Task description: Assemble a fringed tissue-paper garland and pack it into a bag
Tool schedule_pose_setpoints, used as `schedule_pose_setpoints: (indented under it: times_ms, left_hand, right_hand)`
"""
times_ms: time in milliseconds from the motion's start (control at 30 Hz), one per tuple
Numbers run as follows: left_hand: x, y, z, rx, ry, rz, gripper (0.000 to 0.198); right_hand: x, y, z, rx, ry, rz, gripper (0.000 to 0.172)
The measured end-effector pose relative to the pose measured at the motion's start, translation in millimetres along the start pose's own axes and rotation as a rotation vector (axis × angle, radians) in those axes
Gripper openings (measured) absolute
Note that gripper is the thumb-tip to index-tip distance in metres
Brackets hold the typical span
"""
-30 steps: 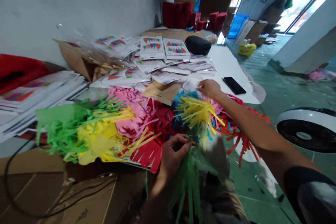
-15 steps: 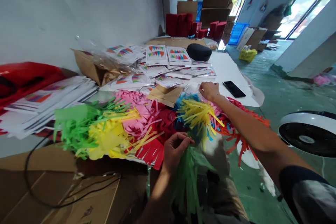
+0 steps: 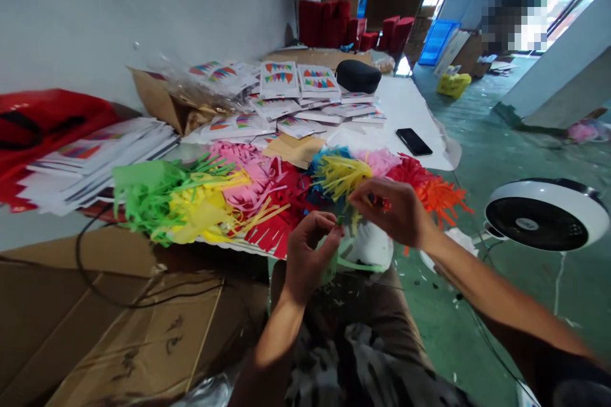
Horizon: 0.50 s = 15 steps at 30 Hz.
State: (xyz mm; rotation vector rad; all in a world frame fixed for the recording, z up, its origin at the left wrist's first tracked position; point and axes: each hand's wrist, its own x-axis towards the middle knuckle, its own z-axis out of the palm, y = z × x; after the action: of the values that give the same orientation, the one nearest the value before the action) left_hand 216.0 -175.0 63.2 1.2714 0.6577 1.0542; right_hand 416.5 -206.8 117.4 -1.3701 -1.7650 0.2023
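My left hand (image 3: pixel 309 254) is closed in a pinch on a green paper tassel (image 3: pixel 329 273); its top pokes out between thumb and forefinger, and its fringe hangs partly hidden behind the hand. Just to the right, my right hand (image 3: pixel 396 206) is also pinched, its fingertips close to the tassel's top. Whatever sits in that pinch is too small to make out. Behind the right fingers lies a yellow tassel (image 3: pixel 337 175). Red fringed paper (image 3: pixel 267 229), yellow fringed paper (image 3: pixel 203 206), green fringed paper (image 3: pixel 146 187) and pink fringed paper (image 3: pixel 245 175) spread leftward along the table edge.
Printed packets (image 3: pixel 279 81) are piled at the back, with a black case (image 3: pixel 358 76) beside them. A phone (image 3: pixel 414 142) lies on the white tabletop (image 3: pixel 405 102). Cardboard (image 3: pixel 143 337) and a cable (image 3: pixel 79 261) are at lower left; a fan (image 3: pixel 544 216) stands right.
My right hand has come back from the far side of the fringed paper to beside my left hand. The left hand still pinches the green tassel. The view has tilted down.
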Motion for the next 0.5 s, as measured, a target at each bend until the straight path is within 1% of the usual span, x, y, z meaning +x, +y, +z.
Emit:
schedule_pose_setpoints:
  times_ms: [67,167,233,333,500]
  left_hand:
    - [-9,3,2.1,0.037,-0.047,0.048,0.019]
    - [-19,8,6.7,0.118,-0.085,0.083,0.017]
    - [-24,12,10.2,0.176,-0.089,0.092,0.016]
    - [-29,18,14.2,0.243,-0.111,0.125,0.013]
    - [-32,25,15.0,0.376,-0.153,0.244,0.013]
  right_hand:
    - [-26,-16,3,0.088,-0.007,0.008,0.009]
    - [-48,-24,0,0.16,0.011,0.045,0.008]
    - [-54,-26,-5,0.155,0.002,0.039,0.009]
    - [-57,-32,-13,0.097,-0.023,-0.009,0.009]
    - [-60,-41,-19,0.008,-0.017,-0.084,0.008]
